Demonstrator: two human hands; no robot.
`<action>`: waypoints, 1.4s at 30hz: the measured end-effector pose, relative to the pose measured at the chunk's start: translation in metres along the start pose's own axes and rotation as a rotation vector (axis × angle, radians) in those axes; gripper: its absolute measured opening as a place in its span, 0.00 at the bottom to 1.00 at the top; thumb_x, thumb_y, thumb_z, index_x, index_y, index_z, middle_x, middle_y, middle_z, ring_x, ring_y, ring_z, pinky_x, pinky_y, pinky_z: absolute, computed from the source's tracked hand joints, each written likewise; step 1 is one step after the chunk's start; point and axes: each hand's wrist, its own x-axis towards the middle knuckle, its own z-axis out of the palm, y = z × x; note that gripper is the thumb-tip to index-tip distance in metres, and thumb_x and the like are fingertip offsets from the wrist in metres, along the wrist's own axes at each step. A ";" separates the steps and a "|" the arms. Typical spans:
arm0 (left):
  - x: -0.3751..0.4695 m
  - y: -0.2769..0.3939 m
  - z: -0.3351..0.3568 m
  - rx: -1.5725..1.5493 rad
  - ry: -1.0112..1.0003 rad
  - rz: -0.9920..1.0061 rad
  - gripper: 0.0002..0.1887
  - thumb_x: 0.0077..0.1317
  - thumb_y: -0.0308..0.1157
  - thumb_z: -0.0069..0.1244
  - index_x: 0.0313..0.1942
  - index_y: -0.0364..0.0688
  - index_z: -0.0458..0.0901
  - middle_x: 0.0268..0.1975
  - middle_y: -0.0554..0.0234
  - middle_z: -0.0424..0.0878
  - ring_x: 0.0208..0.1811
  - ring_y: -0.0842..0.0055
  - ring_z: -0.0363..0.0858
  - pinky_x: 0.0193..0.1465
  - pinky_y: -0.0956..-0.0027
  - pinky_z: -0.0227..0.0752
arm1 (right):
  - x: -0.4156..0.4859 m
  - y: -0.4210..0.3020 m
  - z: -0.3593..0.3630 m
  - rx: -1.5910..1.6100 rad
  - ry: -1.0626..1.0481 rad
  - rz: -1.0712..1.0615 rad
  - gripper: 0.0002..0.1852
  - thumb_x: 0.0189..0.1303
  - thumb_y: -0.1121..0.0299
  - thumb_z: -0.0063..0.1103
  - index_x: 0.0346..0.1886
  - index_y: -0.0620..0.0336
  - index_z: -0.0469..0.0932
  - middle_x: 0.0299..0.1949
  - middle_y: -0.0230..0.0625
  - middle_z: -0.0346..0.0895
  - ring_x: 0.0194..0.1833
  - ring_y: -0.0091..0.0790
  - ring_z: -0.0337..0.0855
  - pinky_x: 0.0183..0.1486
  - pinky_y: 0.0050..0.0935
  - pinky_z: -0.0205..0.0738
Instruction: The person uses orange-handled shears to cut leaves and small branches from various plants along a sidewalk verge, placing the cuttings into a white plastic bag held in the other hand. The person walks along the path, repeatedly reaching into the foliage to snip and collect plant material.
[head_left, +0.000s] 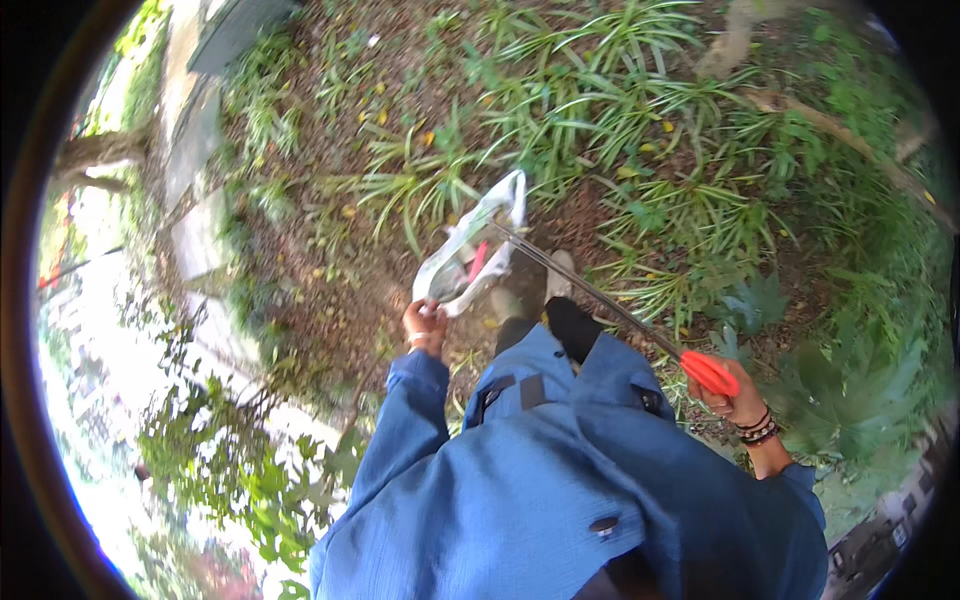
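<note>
My left hand (425, 327) grips the near rim of a white plastic bag (437, 275), which hangs with its mouth wide. Inside the bag lie a red or pink item (478, 262) and other litter too blurred to name. My right hand (727, 397) is closed round the red handle (709, 373) of long metal litter tongs (622, 313). Their shaft slants up and left, and the far tips reach over the bag's mouth; whether they hold anything I cannot tell.
Striped, long-leaved plants (600, 112) grow ahead and to the right among fallen leaves. Stone slabs (199, 232) edge the ground on the left. A bare branch (847, 135) crosses the upper right. Leafy twigs (255, 465) stand at lower left. My shoes (559, 274) are beyond the bag's near side.
</note>
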 end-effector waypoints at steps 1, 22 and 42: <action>0.001 0.001 -0.005 -0.018 -0.018 0.032 0.09 0.53 0.37 0.44 0.29 0.41 0.72 0.24 0.61 0.74 0.28 0.69 0.71 0.31 0.68 0.66 | -0.003 -0.002 0.000 -0.029 0.045 -0.033 0.25 0.63 0.57 0.39 0.57 0.65 0.63 0.24 0.36 0.70 0.10 0.13 0.54 0.10 0.12 0.43; -0.048 0.048 -0.095 -0.225 0.206 0.043 0.07 0.50 0.36 0.46 0.23 0.44 0.68 0.16 0.66 0.70 0.15 0.78 0.67 0.22 0.76 0.67 | 0.195 -0.115 -0.055 0.034 0.470 -0.488 0.23 0.63 0.53 0.38 0.59 0.46 0.64 0.23 0.30 0.69 0.13 0.13 0.57 0.10 0.12 0.41; -0.099 0.082 -0.062 -0.277 0.311 0.075 0.08 0.47 0.36 0.52 0.22 0.44 0.73 0.20 0.69 0.76 0.27 0.75 0.77 0.28 0.72 0.71 | 0.460 -0.333 -0.127 -0.526 1.007 -0.458 0.24 0.53 0.50 0.54 0.11 0.58 0.69 0.11 0.29 0.66 0.11 0.23 0.65 0.14 0.22 0.56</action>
